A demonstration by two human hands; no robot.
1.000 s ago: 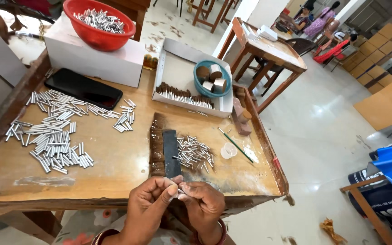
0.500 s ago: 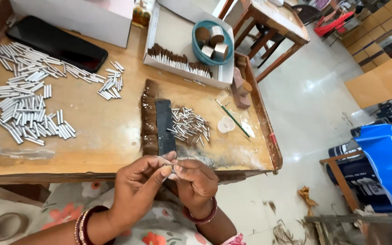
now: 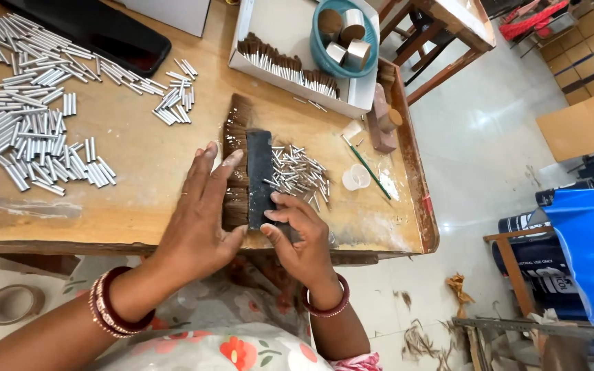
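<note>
Left hand (image 3: 197,213) flat, fingers spread on bristle row (image 3: 236,165); right hand (image 3: 297,233) pinching dark block (image 3: 260,175); finished ferrules (image 3: 300,175) few beyond fingers, most tubes (image 3: 36,130) unfilled

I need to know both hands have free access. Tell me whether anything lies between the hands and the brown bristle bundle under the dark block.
Nothing visible does. The left hand already lies flat on the brown bristle bundle, and the right hand touches the dark block resting on it. The small metal tubes lie off to the side.
</note>
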